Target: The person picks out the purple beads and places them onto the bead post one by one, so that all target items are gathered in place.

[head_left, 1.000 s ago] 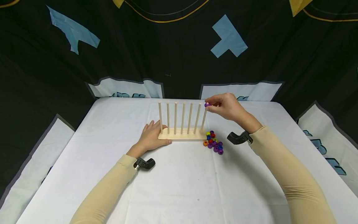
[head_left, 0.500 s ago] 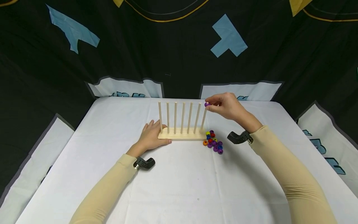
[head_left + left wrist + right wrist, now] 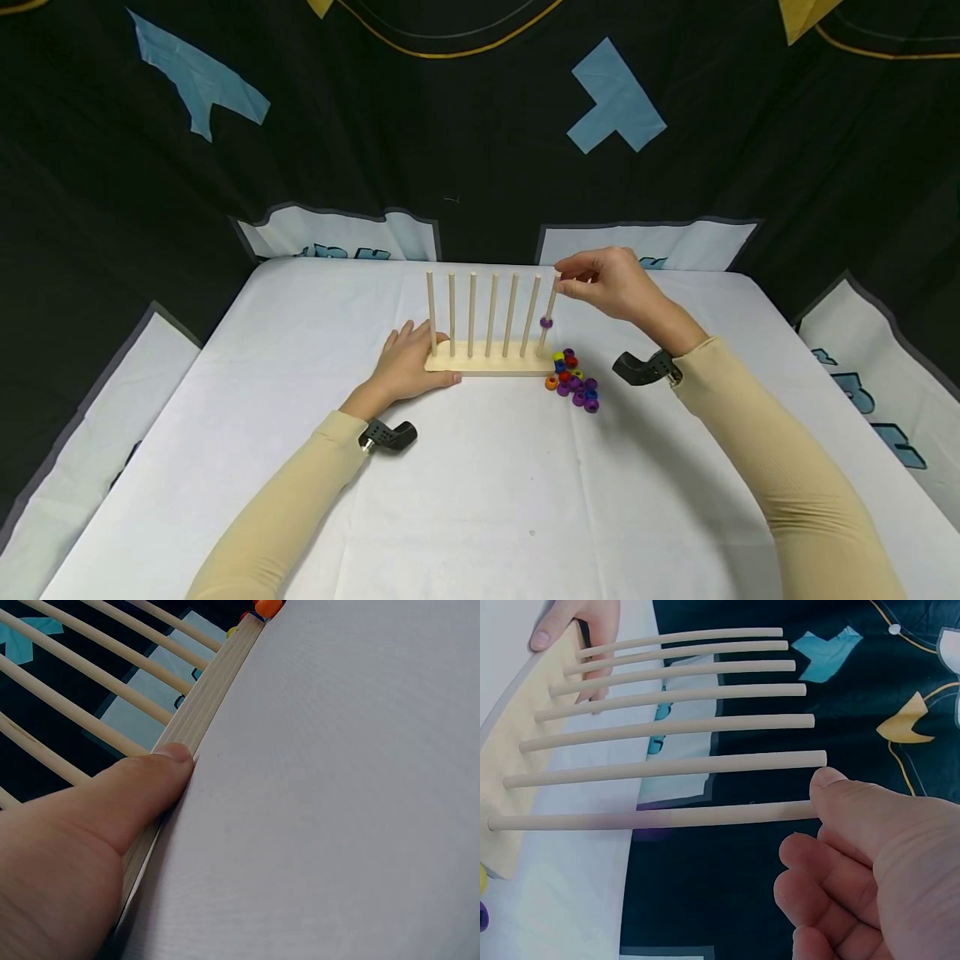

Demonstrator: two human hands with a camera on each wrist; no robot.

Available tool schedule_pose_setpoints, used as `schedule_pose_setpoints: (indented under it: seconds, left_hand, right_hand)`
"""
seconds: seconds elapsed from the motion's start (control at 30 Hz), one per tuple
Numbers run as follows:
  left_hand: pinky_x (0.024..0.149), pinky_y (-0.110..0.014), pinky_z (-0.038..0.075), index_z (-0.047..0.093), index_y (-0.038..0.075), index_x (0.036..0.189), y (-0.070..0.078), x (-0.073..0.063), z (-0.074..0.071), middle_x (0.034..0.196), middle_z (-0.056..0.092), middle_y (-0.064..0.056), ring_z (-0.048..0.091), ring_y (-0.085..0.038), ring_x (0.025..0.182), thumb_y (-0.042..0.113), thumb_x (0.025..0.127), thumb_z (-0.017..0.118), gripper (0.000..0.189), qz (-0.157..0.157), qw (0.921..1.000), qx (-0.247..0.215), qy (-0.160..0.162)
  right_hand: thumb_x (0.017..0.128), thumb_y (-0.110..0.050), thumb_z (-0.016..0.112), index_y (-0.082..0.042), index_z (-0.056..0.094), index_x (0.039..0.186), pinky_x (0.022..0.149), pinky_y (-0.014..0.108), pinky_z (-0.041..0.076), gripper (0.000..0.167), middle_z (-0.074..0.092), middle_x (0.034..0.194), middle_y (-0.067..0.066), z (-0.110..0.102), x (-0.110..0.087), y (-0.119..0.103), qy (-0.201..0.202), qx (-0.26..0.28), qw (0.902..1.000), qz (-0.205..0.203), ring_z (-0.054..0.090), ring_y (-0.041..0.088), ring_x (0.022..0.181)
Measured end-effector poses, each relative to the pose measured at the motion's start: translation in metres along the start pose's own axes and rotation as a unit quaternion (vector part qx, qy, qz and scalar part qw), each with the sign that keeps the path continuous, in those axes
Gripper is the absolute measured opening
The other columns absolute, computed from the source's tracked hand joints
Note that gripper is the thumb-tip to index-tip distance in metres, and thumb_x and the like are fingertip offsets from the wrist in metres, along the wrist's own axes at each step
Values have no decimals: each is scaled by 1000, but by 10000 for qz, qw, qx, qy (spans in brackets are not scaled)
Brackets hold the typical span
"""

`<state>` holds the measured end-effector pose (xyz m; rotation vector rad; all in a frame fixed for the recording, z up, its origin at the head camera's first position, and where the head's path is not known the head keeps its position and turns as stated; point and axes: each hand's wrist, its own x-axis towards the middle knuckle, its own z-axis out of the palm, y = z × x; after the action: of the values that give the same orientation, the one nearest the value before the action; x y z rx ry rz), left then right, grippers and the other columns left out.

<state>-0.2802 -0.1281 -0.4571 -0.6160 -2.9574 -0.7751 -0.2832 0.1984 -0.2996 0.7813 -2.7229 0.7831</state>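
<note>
Pale wooden seven-peg rack (image 3: 491, 365) betw. hands: L hand (image 3: 405, 367) grips its near end; R hand (image 3: 615, 283), thumb & index parted, at nearest peg's tip, contact unclear. Multicoloured round-bead pile (image 3: 575, 384) below R hand; round purple bead (image 3: 546, 322) mid-peg, under R fingertips.

Purple bead (image 3: 546, 322): no longer at the tip of the right-most peg (image 3: 552, 300); now partway down it, around the peg, above the base of the wooden rack (image 3: 489, 363) and blurred in the right wrist view.
Right hand (image 3: 613, 283): pinched the bead before; has now let it go, thumb and fingertips beside the peg's tip.
Upper peg: bare wood now shows between fingertips and bead.
</note>
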Motion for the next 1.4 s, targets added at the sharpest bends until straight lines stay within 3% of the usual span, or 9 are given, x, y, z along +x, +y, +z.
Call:
schedule_pose_setpoints:
  seconds: [0.97, 1.4]
  left_hand:
    - [121, -73, 11, 61, 10, 137, 2, 0, -1, 156, 46, -15, 21, -54, 153, 54, 81, 77, 73, -9, 10000, -54, 3]
    - [121, -73, 12, 59, 10, 138, 0, 0, 1, 159, 44, -16, 21, -54, 152, 54, 82, 76, 73, -39, 10000, -17, -26]
  right_hand:
    - [94, -15, 74, 3, 73, 118, 72, 31, 54, 30, 77, 106, 19, 5, -11, 13, -70, -22, 9996, 284, 65, 27, 84]
    - [94, -17, 73, 1, 74, 118, 74, 31, 56, 30, 78, 107, 18, 23, -27, 42, -231, 90, 9964, 813, 67, 27, 88]
